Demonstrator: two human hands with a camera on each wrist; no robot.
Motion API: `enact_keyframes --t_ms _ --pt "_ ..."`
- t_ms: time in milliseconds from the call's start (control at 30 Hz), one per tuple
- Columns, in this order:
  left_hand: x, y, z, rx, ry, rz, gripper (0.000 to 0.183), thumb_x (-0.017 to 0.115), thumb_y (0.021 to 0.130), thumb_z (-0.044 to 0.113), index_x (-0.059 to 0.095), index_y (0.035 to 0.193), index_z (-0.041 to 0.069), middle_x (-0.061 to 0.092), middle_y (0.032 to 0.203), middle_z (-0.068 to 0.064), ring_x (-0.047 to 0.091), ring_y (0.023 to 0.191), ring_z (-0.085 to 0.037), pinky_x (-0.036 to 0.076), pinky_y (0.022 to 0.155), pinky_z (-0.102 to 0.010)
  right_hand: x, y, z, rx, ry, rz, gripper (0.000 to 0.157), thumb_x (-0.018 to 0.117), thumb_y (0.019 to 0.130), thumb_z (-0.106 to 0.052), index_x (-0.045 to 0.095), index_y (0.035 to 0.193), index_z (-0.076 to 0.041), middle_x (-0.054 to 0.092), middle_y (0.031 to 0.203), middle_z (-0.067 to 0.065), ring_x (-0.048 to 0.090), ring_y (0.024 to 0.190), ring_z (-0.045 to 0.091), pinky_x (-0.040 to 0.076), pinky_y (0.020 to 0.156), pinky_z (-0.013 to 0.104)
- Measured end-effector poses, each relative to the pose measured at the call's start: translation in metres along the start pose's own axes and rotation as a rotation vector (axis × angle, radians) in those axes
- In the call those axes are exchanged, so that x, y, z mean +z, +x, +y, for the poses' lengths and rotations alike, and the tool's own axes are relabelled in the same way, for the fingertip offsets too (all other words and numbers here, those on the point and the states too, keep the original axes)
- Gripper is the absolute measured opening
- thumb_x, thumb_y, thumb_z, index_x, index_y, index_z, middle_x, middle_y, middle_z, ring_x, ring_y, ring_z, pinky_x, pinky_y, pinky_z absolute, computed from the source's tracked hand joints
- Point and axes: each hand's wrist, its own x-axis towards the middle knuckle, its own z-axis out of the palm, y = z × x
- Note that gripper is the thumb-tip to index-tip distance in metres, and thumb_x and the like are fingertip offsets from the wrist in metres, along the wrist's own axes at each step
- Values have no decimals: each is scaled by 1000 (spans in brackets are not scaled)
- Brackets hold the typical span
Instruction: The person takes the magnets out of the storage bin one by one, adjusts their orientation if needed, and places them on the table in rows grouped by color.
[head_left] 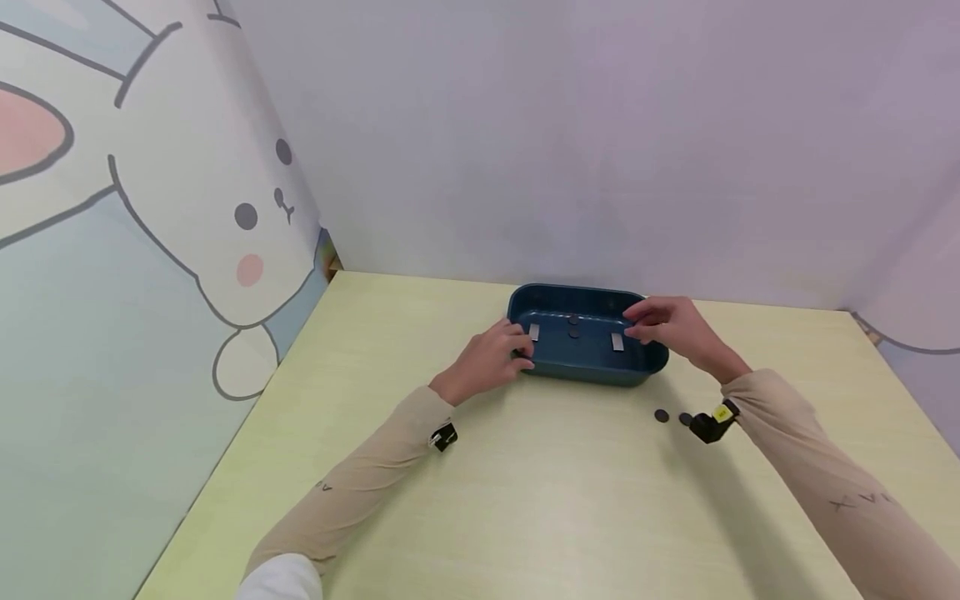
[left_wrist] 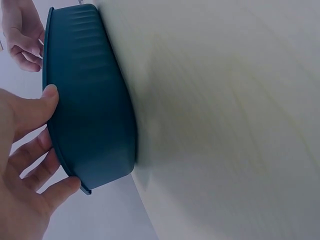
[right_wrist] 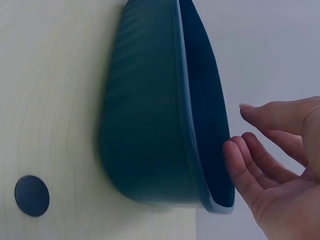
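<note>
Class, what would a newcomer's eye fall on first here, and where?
First, the big rabbit on the left wall. Next, the dark blue tray toward the back of the table, left hand gripping its left end, right hand at its right end. Two dark discs lie in front of that right end.

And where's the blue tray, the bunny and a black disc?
Blue tray [left_wrist: 92, 110]: left wrist view, outer wall.
Bunny [head_left: 202, 179]: head view, its white face.
Black disc [right_wrist: 32, 195]: right wrist view, its flat top.

The tray [head_left: 581, 374] is dark teal, the discs [head_left: 662, 416] blackish, the table [head_left: 525, 500] pale yellow.
</note>
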Motion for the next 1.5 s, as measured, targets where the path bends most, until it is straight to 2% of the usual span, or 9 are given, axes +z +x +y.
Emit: enact_keyframes --t_ms 233,433,600,800,1067,1300,1500 --pt "3 -2 -1 -1 17 -2 8 71 87 24 67 88 18 58 89 4 44 77 -11 44 63 -21 16 17 7 31 -1 -33 29 69 88 -13 63 113 1 64 100 19 60 87 39 52 76 41" --pt "7 -1 -2 -8 25 -12 8 70 87 25 67 87 18 57 89 5 42 77 -11 43 64 -20 28 29 10 23 24 -40 26 67 87 -5 63 110 7 65 95 20 63 80 37 53 72 39" --pt "6 1 -1 -16 21 -21 8 70 87 26 68 89 18 57 90 6 43 78 -10 43 63 -19 36 38 8 29 9 -36 25 67 86 -2 63 108 9 65 93 20 61 83 42 53 73 44" --pt "4 1 0 -25 15 -27 8 70 87 25 69 90 18 57 91 6 44 80 -10 43 64 -20 42 46 3 39 -9 -13 23 66 85 2 63 106 11 65 92 21 62 79 39 52 68 39" --pt "3 0 1 -24 11 -24 8 71 86 25 69 89 18 58 91 5 44 80 -10 42 63 -20 50 56 3 76 -33 -28 20 61 86 6 63 105 13 65 92 22 63 83 42 51 75 49" --pt "0 0 2 -18 3 -24 8 71 87 25 68 90 18 58 92 5 45 81 -11 43 63 -20 59 66 7 112 -93 -37 18 68 82 4 67 100 10 67 90 20 65 72 30 53 70 45" --pt "-2 0 3 -17 -1 -13 8 72 86 25 67 88 18 59 92 5 47 82 -11 44 64 -21 68 71 11 111 -176 -44 15 69 82 0 69 96 6 67 93 19 64 73 30 52 66 39"
